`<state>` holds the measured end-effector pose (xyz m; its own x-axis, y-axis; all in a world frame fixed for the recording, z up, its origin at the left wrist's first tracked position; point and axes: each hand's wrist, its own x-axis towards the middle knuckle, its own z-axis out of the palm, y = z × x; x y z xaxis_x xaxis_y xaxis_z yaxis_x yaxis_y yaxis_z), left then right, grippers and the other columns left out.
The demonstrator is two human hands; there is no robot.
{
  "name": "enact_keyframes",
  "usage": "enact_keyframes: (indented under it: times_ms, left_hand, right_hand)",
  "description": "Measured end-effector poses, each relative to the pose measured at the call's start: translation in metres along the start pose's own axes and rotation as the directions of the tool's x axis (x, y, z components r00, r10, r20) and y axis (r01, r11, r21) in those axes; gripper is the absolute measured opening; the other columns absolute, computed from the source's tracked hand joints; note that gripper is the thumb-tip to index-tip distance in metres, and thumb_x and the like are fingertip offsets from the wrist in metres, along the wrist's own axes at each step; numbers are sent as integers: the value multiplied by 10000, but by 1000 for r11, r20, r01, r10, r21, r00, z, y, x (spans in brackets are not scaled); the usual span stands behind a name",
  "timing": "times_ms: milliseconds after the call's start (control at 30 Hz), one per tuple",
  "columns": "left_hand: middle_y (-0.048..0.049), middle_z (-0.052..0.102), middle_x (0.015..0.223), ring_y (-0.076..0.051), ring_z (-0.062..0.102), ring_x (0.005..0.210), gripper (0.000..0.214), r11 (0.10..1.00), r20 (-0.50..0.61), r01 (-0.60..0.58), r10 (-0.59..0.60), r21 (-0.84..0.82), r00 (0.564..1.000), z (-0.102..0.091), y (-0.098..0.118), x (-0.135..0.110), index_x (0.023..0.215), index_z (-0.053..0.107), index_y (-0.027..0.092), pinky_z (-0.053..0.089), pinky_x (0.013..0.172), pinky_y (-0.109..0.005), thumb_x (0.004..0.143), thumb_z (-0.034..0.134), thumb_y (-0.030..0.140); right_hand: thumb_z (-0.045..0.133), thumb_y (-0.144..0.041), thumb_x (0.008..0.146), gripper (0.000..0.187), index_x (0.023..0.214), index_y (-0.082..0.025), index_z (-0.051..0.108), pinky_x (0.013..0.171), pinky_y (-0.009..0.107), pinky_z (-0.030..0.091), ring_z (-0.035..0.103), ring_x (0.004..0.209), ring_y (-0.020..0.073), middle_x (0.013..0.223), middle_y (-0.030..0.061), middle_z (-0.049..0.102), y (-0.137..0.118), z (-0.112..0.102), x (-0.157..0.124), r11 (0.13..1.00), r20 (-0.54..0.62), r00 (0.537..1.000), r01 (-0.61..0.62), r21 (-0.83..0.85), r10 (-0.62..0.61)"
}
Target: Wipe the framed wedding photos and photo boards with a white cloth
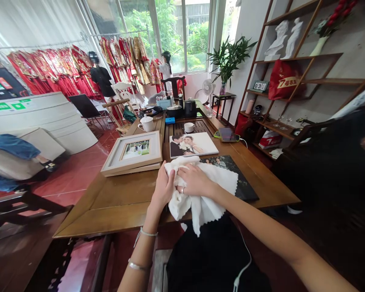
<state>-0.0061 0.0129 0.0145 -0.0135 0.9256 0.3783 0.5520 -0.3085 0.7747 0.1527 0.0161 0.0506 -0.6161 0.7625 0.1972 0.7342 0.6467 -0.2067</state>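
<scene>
A white cloth (223,178) with a scalloped edge is bunched up in front of me and drapes over the table's near edge. At its left side, my left hand (164,184) is closed on the cloth with the thumb up. My right hand (196,179), wearing a ring, grips the bunched middle, its fingers pressed into the folds. Whatever lies under the cloth is hidden. Partly beneath it is a dark photo panel (243,182). Just beyond my hands lies a white-edged wedding photo panel (194,145). Left of that, a pale wooden picture frame (114,156) rests on another.
The wooden table (109,207) also bears a lidded white cup (146,123), a small white bowl (189,127), a blue box (170,120), a black pot (190,108) and a phone with a cable (229,135). Shelves (298,56) stand at right; people and red garments (48,69) are behind.
</scene>
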Motion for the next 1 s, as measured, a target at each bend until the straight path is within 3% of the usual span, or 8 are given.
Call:
enact_keyframes:
  times_ms: [167,367,500,633,733,867,1000]
  left_hand:
    - [-181,314,1543,-297,253,1451,668,999,44,10,-8,-35,999,2,-3,-3,1425,360,150,206,1182,-498,931,330,599]
    - [-178,417,1476,-255,402,1376,640,988,84,17,-4,-156,996,7,-4,-8,1477,282,162,302,1147,-463,975,179,545]
    - [-176,389,1486,-254,343,1409,585,998,106,-59,63,-37,992,11,-3,-12,1454,323,162,256,1169,-469,985,226,498]
    - [-192,364,1493,-269,272,1443,552,985,159,-119,98,128,982,14,-4,-14,1413,372,132,234,1181,-483,978,305,465]
    - [-188,433,1449,-260,342,1408,514,972,157,-144,116,184,981,14,-6,-14,1378,414,128,265,1173,-483,983,303,438]
    - [-185,506,1390,-251,427,1351,483,967,138,-145,118,208,983,14,-9,-13,1318,487,115,299,1162,-471,989,293,409]
    - [-184,516,1380,-248,446,1336,464,968,121,-141,118,206,986,15,-11,-13,1307,500,119,315,1156,-469,987,309,396]
  right_hand:
    - [613,-338,785,372,1106,-150,604,903,494,433,499,1094,343,1127,129,632,0,-2,-4,995,22,996,88,55,-90]
    - [660,-372,765,317,995,-159,609,958,460,424,471,1126,318,1093,119,623,-4,-10,-46,958,-25,973,232,169,-231]
    - [698,-325,732,360,1037,-155,607,1004,452,403,469,1172,308,1163,117,617,10,-25,-76,934,34,958,268,237,-284]
    - [685,-293,740,379,1084,-168,586,1018,481,398,481,1199,315,1215,129,600,47,-34,-97,947,50,975,197,252,-216]
    - [661,-309,761,427,1153,-167,568,1025,496,394,498,1205,326,1245,148,583,87,-33,-100,975,-23,995,104,197,-102]
    - [632,-386,773,505,1220,-161,563,1011,518,409,512,1200,354,1254,165,588,138,-27,-86,995,-155,988,-4,100,19]
    - [621,-375,768,485,1208,-175,584,1005,494,425,546,1173,340,1230,144,619,167,-20,-63,997,-203,978,-47,53,57]
